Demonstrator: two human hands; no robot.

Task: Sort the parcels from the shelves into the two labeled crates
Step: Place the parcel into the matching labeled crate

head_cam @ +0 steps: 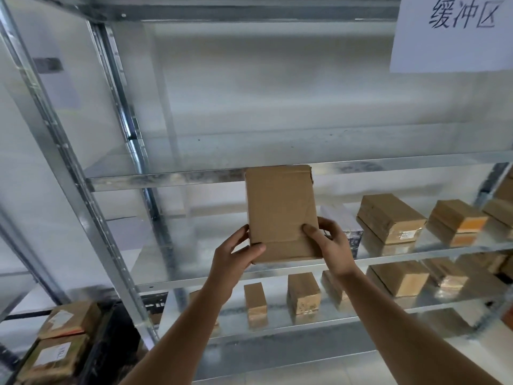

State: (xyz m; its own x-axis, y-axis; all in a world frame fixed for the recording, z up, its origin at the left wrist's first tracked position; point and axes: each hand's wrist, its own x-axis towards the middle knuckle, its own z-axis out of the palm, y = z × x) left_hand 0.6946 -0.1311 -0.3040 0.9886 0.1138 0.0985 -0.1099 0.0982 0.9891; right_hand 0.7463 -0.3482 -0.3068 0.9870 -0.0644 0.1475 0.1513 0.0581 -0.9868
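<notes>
Centre frame, both hands hold one brown cardboard parcel (281, 212) upright in front of the metal shelves (166, 177): the left hand (236, 255) grips its lower left corner with the thumb across the face, and the right hand (329, 243) grips the lower right edge, thumb on the front and fingers (327, 222) curled behind. The face turned to the camera is plain, taped cardboard with no label showing, so my reading is that the step in hand is finding the address label; the sound way is to keep both grips low and rotate the parcel until the label faces up before choosing a crate. At lower left, a dark crate (111, 343) already holds parcels whose white labels (51, 354) are too blurred to read. A paper sign (455, 34) at upper right reads 缓冲区. More parcels (388, 218) sit on the shelves at right, some with orange tape.
</notes>
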